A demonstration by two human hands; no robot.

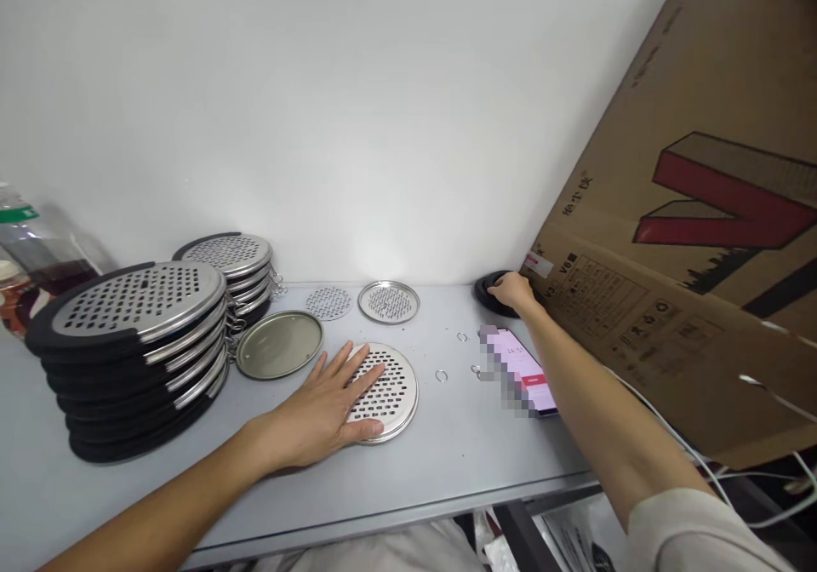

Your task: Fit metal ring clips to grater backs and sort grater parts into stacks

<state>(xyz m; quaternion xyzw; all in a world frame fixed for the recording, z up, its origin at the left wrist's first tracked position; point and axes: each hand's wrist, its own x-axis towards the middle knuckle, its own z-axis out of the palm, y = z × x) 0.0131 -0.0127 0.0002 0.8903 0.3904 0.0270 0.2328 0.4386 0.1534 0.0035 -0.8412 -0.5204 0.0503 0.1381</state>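
My left hand [335,402] lies flat with its fingers spread on a round metal grater disc [392,389] with rows of slots. At the back right, the fingers of my right hand [514,289] are closed on a black ring [483,297], which seems to lie on a small dark pile. Beyond the left hand are a shallow metal lid [281,346], a thin perforated sheet [328,303] and a rimmed perforated disc [389,302]. Small wire rings [442,376] lie to the right of the disc.
Stacks of grater discs with black edging [137,359] stand at the left, before a bottle [48,253]. A phone [523,372] lies under my right forearm. A large cardboard box [677,240] leans along the right side, with white cables [708,470] below it.
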